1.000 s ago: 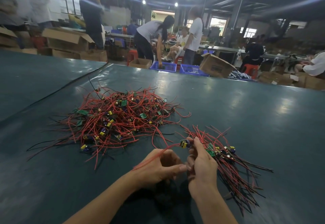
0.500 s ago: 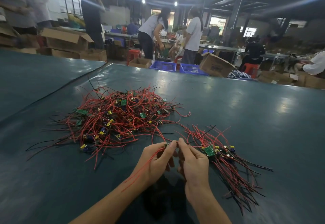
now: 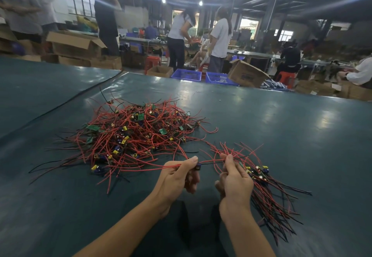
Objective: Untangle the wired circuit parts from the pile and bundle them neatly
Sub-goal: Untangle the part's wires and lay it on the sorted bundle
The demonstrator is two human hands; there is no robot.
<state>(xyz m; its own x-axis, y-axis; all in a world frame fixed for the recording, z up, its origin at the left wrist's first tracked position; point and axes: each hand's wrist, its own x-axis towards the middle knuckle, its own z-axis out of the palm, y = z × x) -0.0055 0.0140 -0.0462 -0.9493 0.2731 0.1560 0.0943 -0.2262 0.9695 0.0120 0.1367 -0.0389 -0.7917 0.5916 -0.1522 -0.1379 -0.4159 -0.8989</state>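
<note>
1. One wide-angle camera sat on the person's head, facing forward and down.
2. It looked from close above the left hand (image 3: 177,178) and right hand (image 3: 235,182), across the table (image 3: 281,139) toward the far workshop.

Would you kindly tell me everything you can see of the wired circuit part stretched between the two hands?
The wired circuit part is a small dark blue component with thin insulated leads. The left hand pinches it between thumb and forefinger. A red wire runs left from that grip, low over the green table, toward the tangled pile. A black wire runs right to the right hand, which pinches it. The part is held roughly level above the table, drawn fairly straight.
</note>
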